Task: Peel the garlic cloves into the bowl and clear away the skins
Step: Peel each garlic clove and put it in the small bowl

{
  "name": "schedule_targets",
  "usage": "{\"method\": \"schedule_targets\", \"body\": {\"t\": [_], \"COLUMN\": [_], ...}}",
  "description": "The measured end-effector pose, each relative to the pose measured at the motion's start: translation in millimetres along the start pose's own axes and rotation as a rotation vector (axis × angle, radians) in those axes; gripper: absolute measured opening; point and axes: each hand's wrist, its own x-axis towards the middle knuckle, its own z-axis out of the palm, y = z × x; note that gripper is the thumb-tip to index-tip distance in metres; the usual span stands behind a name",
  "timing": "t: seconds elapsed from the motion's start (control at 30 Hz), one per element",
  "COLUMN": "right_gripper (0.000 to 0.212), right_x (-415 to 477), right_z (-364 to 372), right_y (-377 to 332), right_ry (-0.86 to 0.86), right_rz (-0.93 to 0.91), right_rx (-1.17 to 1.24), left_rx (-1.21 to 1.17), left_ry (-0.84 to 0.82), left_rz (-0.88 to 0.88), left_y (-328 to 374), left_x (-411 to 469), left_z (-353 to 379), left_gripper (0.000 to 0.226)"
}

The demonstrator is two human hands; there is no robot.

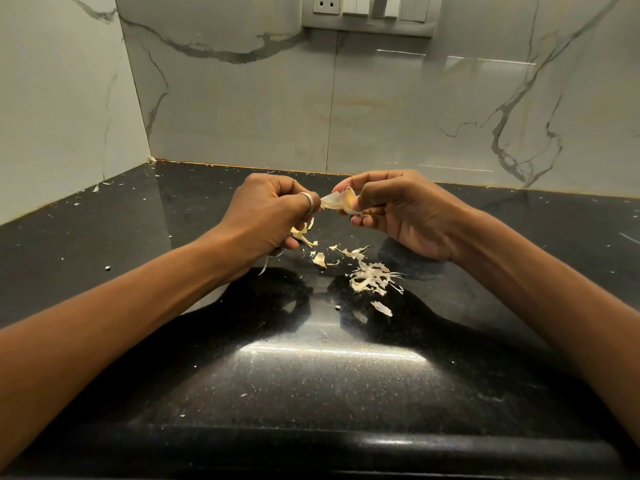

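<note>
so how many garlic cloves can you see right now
1: the garlic clove, pinched in the right hand above the counter; the left hand grips its loose skin. Others may be hidden in the left hand's curled fingers.

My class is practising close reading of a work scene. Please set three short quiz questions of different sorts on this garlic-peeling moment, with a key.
1. What does the right hand grip?
2. Which hand wears the ring? A. right hand B. left hand C. neither
3. True or false: a bowl stands on the black countertop in view.

Key: 1. a garlic clove, its skin partly pulled away; 2. B; 3. false.
</note>
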Motion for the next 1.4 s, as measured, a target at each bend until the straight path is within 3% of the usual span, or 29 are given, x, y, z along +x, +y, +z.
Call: {"method": "schedule_targets", "body": {"t": [0.87,1.1,1.4], "right_gripper": [0.025,0.027,0.022], "right_x": [-5.6,-4.2,-1.2], "right_z": [-0.7,-5.4,-11.8], "right_y": [-3.6,-5.7,-7.0], "right_ry": [-0.074,-0.081,-0.044], "right_rz": [0.049,0.047,0.013], "right_rx": [-0.066,-0.052,-0.037], "left_rx": [-0.159,-0.089,0.046], "left_ry": [0.316,0.177,0.159], "left_rz": [-0.023,-0.001,0.055], "left_y": [-6.5,-3.8,-8.5], "left_x": [13.3,6.5,7.4], "left_z": [-5.5,-1.2,-3.8], "left_gripper": [0.021,0.017,0.025]}}
